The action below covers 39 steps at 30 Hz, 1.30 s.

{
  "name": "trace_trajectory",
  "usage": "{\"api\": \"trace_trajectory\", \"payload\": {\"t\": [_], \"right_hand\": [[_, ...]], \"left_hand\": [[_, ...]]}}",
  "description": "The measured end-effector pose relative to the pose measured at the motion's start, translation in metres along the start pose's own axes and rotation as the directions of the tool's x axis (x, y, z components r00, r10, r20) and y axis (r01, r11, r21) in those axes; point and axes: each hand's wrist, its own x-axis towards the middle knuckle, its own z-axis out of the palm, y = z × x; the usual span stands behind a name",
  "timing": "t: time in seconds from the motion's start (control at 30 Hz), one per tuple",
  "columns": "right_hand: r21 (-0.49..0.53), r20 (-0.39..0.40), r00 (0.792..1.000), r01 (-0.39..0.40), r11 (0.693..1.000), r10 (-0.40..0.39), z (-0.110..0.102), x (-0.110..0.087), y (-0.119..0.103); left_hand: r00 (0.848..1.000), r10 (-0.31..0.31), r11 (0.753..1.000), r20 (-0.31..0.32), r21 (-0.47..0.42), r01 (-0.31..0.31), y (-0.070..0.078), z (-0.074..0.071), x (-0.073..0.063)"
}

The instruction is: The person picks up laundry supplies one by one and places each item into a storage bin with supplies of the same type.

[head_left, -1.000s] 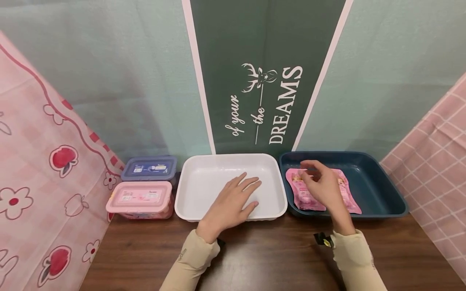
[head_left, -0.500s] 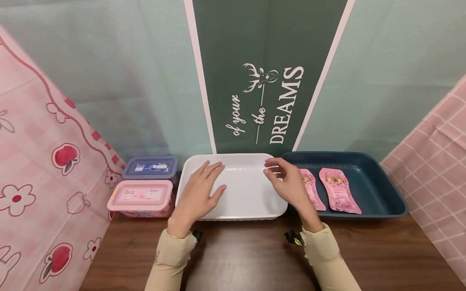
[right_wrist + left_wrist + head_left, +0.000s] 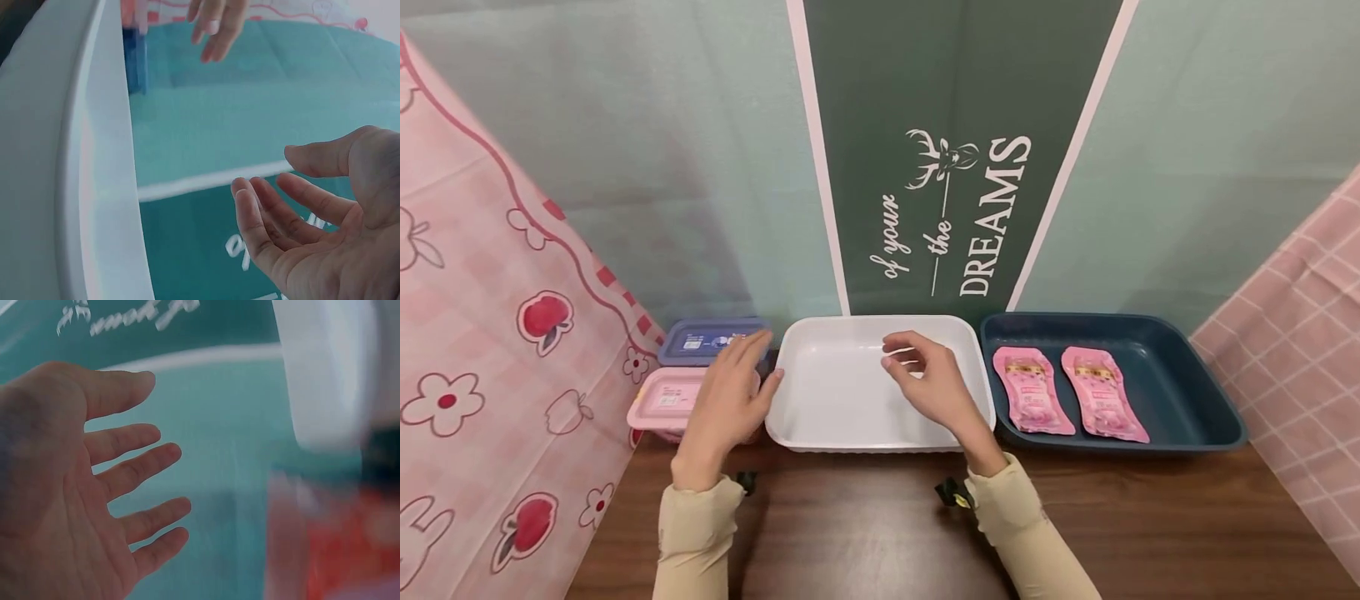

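Observation:
My left hand (image 3: pixel 724 408) is held above the pink-lidded box (image 3: pixel 666 400) at the left, overlapping it and the blue-lidded box (image 3: pixel 696 340) behind. Its fingers are spread and the palm is bare in the left wrist view. Over the white tray (image 3: pixel 827 400) in the middle hovers my right hand (image 3: pixel 936 383), fingers loosely bent, thumb apart from them, nothing between. Two pink pouches (image 3: pixel 1033 392) lie side by side in the dark blue tray (image 3: pixel 1195 400) on the right.
Both trays and the boxes stand along the back of a brown wooden table (image 3: pixel 865 517). A green curtain (image 3: pixel 737 167) with white lettering hangs right behind them. Pink patterned cloth (image 3: pixel 475 333) closes the left side, pink checked cloth (image 3: pixel 1300 375) the right.
Both hands have moved left: the left from over the white tray to the boxes, the right from over the pouches to the white tray. Both pouches now show fully.

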Motion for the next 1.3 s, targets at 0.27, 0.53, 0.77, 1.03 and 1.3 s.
{"api": "trace_trajectory", "payload": {"t": [0.27,0.53,0.77,1.03,1.3], "right_hand": [[0.070,0.091,0.996,-0.021,0.997,0.014,0.042,0.005,-0.013],[0.159,0.166,0.984,0.030,0.987,-0.057,0.087,0.004,-0.030],[0.146,0.287,0.958,-0.012,0.989,-0.031,0.122,-0.007,-0.033],[0.119,0.378,0.926,-0.057,0.991,0.008,0.139,-0.018,-0.033],[0.201,0.420,0.907,-0.101,0.974,0.007,0.154,-0.025,-0.031]], "left_hand": [[0.997,-0.031,0.999,-0.071,0.036,0.033,-0.042,-0.015,-0.028],[0.980,-0.172,0.981,-0.103,0.072,0.180,-0.077,-0.035,-0.048],[0.948,-0.310,0.945,-0.076,0.081,0.316,-0.100,-0.045,-0.062],[0.902,-0.426,0.904,0.069,0.063,0.423,-0.108,-0.042,-0.065],[0.903,-0.415,0.910,0.114,0.045,0.413,-0.106,-0.043,-0.066]]}}
